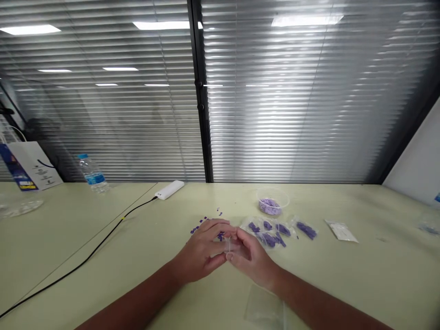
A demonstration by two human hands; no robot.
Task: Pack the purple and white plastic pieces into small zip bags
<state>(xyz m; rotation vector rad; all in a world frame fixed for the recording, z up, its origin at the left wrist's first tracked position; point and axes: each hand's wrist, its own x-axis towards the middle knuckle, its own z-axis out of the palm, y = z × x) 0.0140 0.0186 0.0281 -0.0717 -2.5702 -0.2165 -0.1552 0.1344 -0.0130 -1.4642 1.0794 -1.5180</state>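
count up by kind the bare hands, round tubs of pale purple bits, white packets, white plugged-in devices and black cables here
Bare hands: 2, left hand and right hand
Round tub of pale purple bits: 1
White packet: 1
White plugged-in device: 1
Black cable: 1
Total: 6

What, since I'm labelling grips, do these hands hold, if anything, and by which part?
The left hand and right hand hold a clear plastic item, probably a small bag, between them; exactly which part is gripped cannot be told.
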